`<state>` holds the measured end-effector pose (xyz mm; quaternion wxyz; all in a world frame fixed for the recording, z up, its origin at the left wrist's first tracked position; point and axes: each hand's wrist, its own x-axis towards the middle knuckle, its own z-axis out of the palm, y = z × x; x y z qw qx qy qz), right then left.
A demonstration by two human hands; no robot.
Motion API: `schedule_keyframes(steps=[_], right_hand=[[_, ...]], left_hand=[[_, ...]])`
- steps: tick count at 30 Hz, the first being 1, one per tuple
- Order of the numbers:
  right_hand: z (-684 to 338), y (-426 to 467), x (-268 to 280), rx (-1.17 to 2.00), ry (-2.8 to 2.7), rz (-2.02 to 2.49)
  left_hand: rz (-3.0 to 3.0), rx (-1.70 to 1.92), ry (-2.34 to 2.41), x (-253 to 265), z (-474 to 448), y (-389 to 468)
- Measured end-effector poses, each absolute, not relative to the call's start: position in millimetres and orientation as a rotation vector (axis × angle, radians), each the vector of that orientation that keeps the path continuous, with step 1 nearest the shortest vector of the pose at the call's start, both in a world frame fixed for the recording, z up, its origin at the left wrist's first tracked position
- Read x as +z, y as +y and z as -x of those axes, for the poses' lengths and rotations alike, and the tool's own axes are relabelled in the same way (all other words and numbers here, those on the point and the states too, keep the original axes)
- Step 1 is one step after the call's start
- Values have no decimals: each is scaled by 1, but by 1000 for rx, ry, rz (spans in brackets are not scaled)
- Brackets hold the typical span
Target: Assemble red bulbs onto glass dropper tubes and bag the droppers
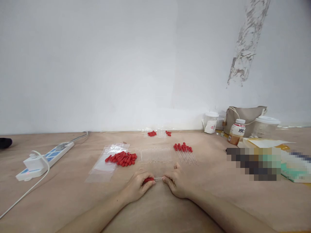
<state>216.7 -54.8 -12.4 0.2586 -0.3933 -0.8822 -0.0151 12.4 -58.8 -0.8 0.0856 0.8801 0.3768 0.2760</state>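
My left hand (137, 185) is closed on a red rubber bulb (149, 179). A thin glass dropper tube (158, 178) runs from the bulb's end across to my right hand (179, 181), whose fingers pinch its other end. Just beyond my left hand, a heap of red rubber bulbs (123, 158) lies partly on clear plastic bags (103, 166). Bare glass tubes (154, 155) lie side by side in a row past both hands. Beyond my right hand are several droppers (186, 152), glass tubes with red bulbs on them.
Smaller groups of red bulbs (152, 133) lie near the wall. On the left is a white power strip (54, 156) with a plug and cable. At right stand a lidded cup (211, 123), a labelled bottle (237, 133) and a grey bag (246, 118), behind a blurred patch.
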Motion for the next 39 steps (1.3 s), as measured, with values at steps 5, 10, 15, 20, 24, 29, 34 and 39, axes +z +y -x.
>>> schedule_keyframes(steps=[5, 10, 15, 20, 24, 29, 34, 39], right_hand=[[-215, -53, -16, -6, -2390, 1083], [-215, -54, -16, 21, -2405, 1135], [-218, -59, -5, -122, -2421, 1034], [-229, -56, 1, -223, -2299, 1142], [-246, -37, 0, -35, -1965, 1526], [-267, -2, 4, 127, -1684, 1811], [-271, 22, 11, 48, -1633, 1941], [-269, 29, 3, 14, -1618, 2005]], left_hand=[[-2651, 817, 1095, -1, -13, -58], [-2699, 837, 1068, -2, -13, -56], [-2723, 885, 1107, 1, -7, -51], [-2602, 1028, 1293, 0, 6, -46], [-2504, 922, 1364, -3, 14, -42], [-2487, 887, 1343, -4, 14, -39], [-2490, 893, 1328, -4, 13, -39], [-2508, 863, 1336, -4, 14, -39]])
